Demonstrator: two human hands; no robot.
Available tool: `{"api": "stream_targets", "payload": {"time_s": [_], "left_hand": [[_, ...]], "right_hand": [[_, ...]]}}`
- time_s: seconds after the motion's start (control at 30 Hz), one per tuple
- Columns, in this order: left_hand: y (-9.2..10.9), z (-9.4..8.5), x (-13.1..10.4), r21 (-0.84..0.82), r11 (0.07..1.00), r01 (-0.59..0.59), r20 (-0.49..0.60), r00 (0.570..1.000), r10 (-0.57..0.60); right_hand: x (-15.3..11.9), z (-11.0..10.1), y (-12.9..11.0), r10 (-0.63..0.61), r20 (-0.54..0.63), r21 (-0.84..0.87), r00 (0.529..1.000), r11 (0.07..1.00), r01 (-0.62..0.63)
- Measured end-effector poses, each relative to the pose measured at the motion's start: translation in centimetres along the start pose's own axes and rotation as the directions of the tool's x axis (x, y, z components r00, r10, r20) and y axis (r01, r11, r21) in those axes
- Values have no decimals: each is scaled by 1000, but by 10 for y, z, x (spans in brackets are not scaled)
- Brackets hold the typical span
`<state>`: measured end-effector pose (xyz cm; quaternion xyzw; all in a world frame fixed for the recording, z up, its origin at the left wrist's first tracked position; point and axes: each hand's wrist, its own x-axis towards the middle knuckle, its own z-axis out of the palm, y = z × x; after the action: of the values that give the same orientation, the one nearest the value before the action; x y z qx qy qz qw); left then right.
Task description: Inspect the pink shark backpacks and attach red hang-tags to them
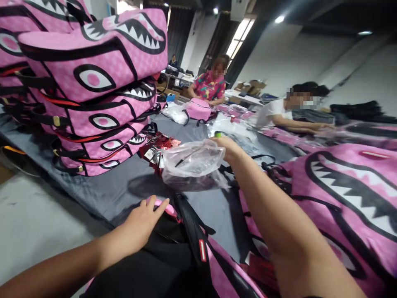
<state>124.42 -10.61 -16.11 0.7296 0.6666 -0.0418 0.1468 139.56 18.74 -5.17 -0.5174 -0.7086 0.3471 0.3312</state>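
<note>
Plastic bag point(194, 163) gripped in R hand point(228, 147), L hand point(142, 225) flat on backpack point(186, 256), stacked packs point(93, 91) nearby.

Bright ceiling spots point(279, 19) and window point(238, 39) glare, a dim hall, edges bowed and motion-blurred.

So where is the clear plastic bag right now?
The clear plastic bag is at the middle of the head view, held up by the right hand above the grey table, right of the stacked pink backpacks.
</note>
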Motion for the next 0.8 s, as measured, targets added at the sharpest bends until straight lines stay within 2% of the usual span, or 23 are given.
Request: {"api": "stream_targets", "payload": {"time_s": [0.1, 0.17, 0.3, 0.4, 0.5, 0.57, 0.63, 0.7, 0.73, 0.8], "left_hand": [[1, -2, 3, 22, 1000, 8, 13, 1000, -8], [1, -2, 3, 22, 1000, 7, -8, 1000, -7], [2, -3, 1, 28, 1000, 8, -32, 999, -7], [4, -6, -1, 55, 998, 9, -16, 1000, -9], [8, -8, 1, 79, 997, 23, 10, 1000, -24], [10, -9, 3, 95, 995, 41, 29, 999, -44], [11, -8, 6, 105, 993, 47, 36, 998, -51], [11, -8, 9, 110, 993, 52, 38, 998, -57], [11, -7, 10, 112, 992, 59, 45, 997, -64], [11, -8, 12, 122, 990, 75, 64, 994, -84]], "right_hand": [[2, -31, 10, 67, -95, -28, 993, 997, -70], [-6, -50, 30, 82, -167, -72, 983, 993, -95], [-49, -82, 101, 128, -252, -252, 959, 948, -193], [-92, -91, 158, 172, -254, -399, 952, 878, -266], [-131, -80, 189, 181, -291, -484, 939, 819, -308], [-152, -65, 194, 78, -273, -610, 959, 757, -235], [-165, -45, 194, 6, -94, -785, 996, 615, -77], [-168, -25, 194, 63, 110, -873, 992, 484, 66], [-166, -16, 195, 110, 158, -884, 981, 459, 91], [-156, -2, 200, 138, 151, -894, 979, 442, 76]]}}
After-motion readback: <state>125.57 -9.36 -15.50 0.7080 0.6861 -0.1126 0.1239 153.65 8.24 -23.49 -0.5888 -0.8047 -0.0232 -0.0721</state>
